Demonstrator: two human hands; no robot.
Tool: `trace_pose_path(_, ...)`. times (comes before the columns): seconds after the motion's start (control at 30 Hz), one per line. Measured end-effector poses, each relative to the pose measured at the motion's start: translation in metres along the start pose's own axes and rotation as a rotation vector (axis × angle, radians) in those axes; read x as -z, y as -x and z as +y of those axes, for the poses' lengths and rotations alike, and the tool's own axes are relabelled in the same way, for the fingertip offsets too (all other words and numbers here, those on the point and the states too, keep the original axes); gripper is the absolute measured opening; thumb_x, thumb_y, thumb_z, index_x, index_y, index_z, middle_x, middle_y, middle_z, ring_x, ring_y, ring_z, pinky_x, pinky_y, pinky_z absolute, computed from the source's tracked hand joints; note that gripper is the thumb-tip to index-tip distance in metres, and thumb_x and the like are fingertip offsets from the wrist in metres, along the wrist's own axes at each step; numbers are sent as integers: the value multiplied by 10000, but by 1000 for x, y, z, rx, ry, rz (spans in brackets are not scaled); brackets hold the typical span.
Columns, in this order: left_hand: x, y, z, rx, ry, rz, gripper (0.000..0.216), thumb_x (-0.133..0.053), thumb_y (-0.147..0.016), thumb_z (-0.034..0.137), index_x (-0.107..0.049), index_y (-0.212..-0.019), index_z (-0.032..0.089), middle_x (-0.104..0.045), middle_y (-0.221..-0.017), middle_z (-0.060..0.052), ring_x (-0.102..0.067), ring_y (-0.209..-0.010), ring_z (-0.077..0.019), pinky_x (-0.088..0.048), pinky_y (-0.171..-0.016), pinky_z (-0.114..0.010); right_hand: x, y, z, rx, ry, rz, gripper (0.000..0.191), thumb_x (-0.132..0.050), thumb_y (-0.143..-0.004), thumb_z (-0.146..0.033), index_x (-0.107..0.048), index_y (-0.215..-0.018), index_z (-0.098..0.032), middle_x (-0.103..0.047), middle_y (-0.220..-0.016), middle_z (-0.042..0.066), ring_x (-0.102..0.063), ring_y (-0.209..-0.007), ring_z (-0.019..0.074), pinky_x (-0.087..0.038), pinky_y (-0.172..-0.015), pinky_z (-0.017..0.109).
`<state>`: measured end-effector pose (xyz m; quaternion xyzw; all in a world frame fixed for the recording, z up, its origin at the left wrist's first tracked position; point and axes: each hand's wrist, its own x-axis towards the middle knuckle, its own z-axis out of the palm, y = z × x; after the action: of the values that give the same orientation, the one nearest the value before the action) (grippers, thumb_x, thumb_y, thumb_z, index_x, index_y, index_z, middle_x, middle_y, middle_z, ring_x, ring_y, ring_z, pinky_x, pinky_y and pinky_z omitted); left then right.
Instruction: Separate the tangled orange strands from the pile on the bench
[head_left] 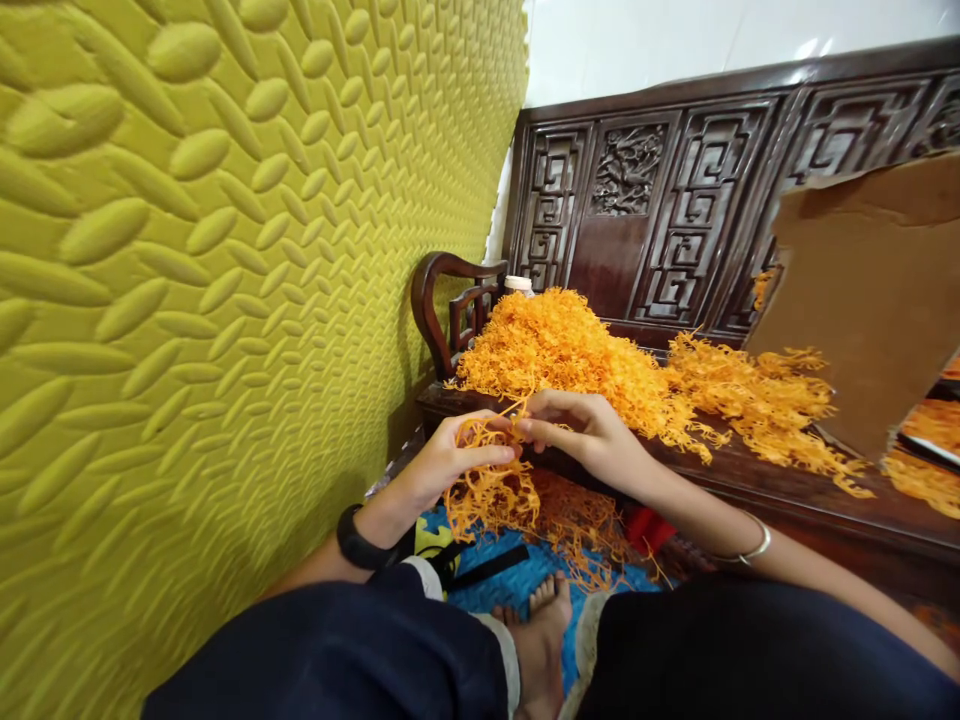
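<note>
A tangled bunch of orange plastic-looking strands (491, 495) hangs from my left hand (461, 455), whose fingers and thumb are closed around its upper part. My right hand (574, 430) meets it at the top of the bunch, with thumb and index finger pinched on a strand there. Both hands are in front of the dark wooden bench, above my lap. Just behind them, a large heap of the same orange strands (570, 345) lies on the bench seat. What the curled fingers cover is partly hidden.
The carved wooden bench back (622, 235) stands behind the heap. A yellow textured wall (262, 300) rises close on my left. A brown cardboard sheet (862, 300) leans at the right. More orange strands lie on the blue floor mat (487, 570) near my bare foot (544, 640).
</note>
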<state>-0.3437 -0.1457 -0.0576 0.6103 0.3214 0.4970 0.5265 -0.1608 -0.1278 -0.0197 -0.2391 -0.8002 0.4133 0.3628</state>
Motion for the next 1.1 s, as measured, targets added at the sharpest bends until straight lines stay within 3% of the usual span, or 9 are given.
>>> trace_pose_path(0.17, -3, 0, 5, 56, -70, -145, 121, -699, -673, 247, -668, -709, 136, -604, -625, 10, -516, -585, -93, -416, -627, -223, 3, 4, 5, -125, -172, -158, 314, -615, -785, -449, -501, -759, -158, -563, -657, -11, -536, -609, 95, -440, -626, 242)
trace_pose_path(0.33, -3, 5, 9, 133, 9, -327, 99, -676, -665, 221, -683, -712, 134, -667, -691, -35, -575, -622, -126, -437, -634, -242, 1, 8, 14, -172, -395, -354, 309, -624, -794, -415, -480, -739, -148, -586, -729, 10, -583, -676, 109, -450, -688, 262)
trace_pose_path(0.6, -3, 10, 4, 249, 92, -491, 66, -708, -627, 180, -683, -673, 140, -689, -707, -38, -619, -668, -159, -470, -689, -280, 9, 11, 14, -90, -410, -675, 220, -533, -879, -326, -512, -796, -124, -591, -692, 18, -584, -651, 104, -446, -674, 253)
trace_pose_path(0.73, -4, 8, 2, 273, 105, -568, 52, -705, -630, 172, -696, -675, 150, -678, -687, -19, -612, -656, -144, -456, -632, -247, 12, 14, 11, -87, -376, -710, 208, -540, -878, -304, -536, -798, -112, -602, -724, 31, -589, -684, 105, -434, -682, 242)
trace_pose_path(0.9, -4, 7, 1, 276, 47, -564, 83, -730, -591, 201, -700, -645, 146, -631, -612, -7, -574, -588, -135, -421, -561, -243, 9, 18, 14, -80, -429, -692, 227, -559, -866, -324, -525, -775, -119, -606, -693, 30, -603, -674, 119, -445, -654, 248)
trace_pose_path(1.1, -5, 8, 3, 299, 91, -673, 94, -714, -582, 209, -699, -647, 143, -659, -699, -40, -590, -643, -170, -453, -629, -292, 3, 21, 21, -98, -537, -691, 263, -599, -837, -354, -521, -756, -116, -592, -622, 14, -596, -599, 112, -425, -578, 222)
